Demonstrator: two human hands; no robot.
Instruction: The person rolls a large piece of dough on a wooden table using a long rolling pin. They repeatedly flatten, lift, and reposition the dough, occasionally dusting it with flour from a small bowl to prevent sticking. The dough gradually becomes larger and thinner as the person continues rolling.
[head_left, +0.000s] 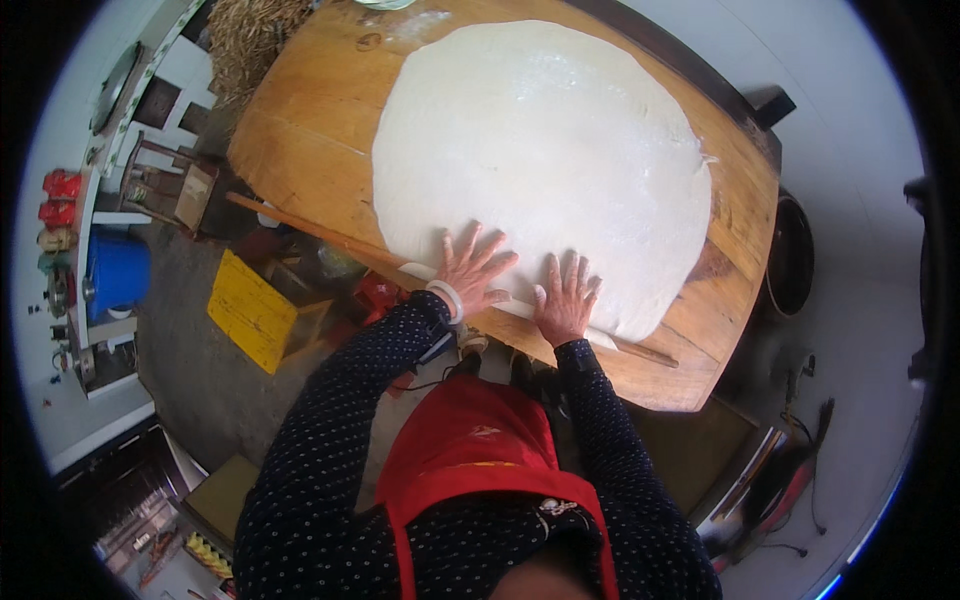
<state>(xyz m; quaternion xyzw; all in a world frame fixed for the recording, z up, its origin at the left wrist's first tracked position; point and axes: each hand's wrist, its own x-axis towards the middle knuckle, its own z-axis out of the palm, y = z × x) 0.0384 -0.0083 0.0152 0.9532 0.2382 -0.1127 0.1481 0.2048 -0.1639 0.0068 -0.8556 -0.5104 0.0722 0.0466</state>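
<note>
A very large, thin sheet of pale dough (525, 150) lies over much of the wooden board (307, 161). Its near edge appears wrapped around a long wooden rolling pin (649, 353), whose bare ends stick out at both sides. My left hand (472, 271) presses palm down on the dough at the pin, fingers spread, with a white bangle (448, 300) at the wrist. To its right, my right hand (568, 300) also rests flat on the dough, its heel by the wrapped part. Flour whitens the fingertips. The pin beneath the palms is hidden.
The pin's left end reaches past the board's edge. On the floor to the left stand a yellow stool (251, 311) and a wooden chair (169, 184); a blue bucket (118, 271) is farther off. Dry straw (251, 45) is heaped beyond the far left corner. A wall (847, 135) bounds the right side.
</note>
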